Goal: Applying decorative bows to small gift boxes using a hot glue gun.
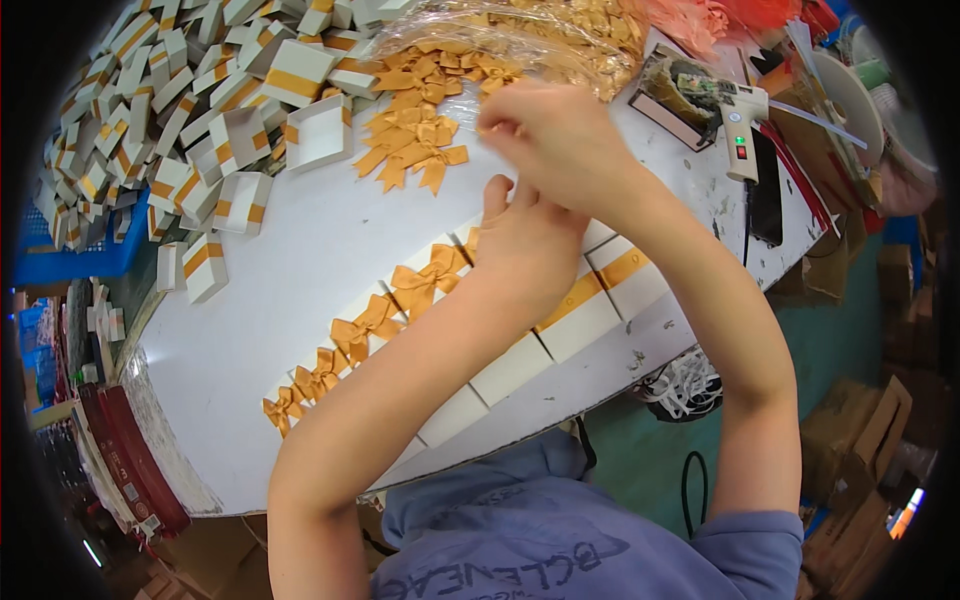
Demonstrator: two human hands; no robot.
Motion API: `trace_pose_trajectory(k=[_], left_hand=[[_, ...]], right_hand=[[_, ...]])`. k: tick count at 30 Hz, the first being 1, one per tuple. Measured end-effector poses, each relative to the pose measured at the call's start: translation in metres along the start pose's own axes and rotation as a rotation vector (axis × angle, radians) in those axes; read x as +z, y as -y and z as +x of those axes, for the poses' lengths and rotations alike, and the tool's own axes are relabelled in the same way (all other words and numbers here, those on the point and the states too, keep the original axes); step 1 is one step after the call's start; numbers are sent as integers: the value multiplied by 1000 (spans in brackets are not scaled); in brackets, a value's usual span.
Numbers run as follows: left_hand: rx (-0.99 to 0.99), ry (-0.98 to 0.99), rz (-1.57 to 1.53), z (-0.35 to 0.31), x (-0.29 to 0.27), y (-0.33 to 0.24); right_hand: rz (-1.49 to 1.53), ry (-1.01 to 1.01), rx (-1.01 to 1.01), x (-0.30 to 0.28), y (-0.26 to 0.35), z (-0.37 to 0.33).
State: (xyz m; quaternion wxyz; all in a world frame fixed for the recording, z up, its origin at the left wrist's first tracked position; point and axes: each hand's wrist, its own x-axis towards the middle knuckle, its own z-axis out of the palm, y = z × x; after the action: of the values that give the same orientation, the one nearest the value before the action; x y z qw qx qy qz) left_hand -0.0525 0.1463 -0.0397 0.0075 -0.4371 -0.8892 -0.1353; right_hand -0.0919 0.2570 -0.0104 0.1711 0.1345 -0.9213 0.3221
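A row of white boxes [510, 368] with gold ribbon bands [574, 302] runs diagonally across the table in front of me. Gold ribbon bows [425, 280] sit along its left part. Over the row, my left hand [530, 245] lies with its visible fingers apart; part of it is hidden behind my right hand. My right hand [555, 135] hovers just above and beyond it, slightly blurred, its fingers curled into a pinch. Whatever is between those fingertips is too small to make out. Nearest to the right fingers is a pile of loose gold bows [415, 140].
Many white boxes with gold bands [300, 72] are heaped at the far left, some in a blue crate [95, 258]. Clear plastic [500, 35] covers more bows. At right are a white glue gun [740, 130] and a dark flat object [768, 190]. The white table's edge [600, 400] curves near my body.
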Motion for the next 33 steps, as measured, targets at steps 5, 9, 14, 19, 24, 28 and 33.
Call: trace_pose_trajectory(k=[5, 9, 14, 19, 24, 28, 33], left_hand=[[103, -248, -188, -22, -10, 12], [-2, -480, -386, -52, -41, 60], [-434, -449, -686, -67, -72, 97], [-567, -716, -1149, -101, -80, 85], [-591, -872, -1242, -157, -76, 63], [-568, -873, -711, -229, -73, 48], [-648, -748, -269, -307, -63, 6]], right_hand=[[-320, 468, 163, 52, -6, 45], [-225, 485, 142, 57, -1, 45], [-45, 349, -74, 34, 60, 36], [280, 6, 63, 35, 95, 3], [1277, 325, 643, 62, 145, -33], [1232, 428, 461, 88, 173, -56], [691, 617, 129, 102, 214, -100]])
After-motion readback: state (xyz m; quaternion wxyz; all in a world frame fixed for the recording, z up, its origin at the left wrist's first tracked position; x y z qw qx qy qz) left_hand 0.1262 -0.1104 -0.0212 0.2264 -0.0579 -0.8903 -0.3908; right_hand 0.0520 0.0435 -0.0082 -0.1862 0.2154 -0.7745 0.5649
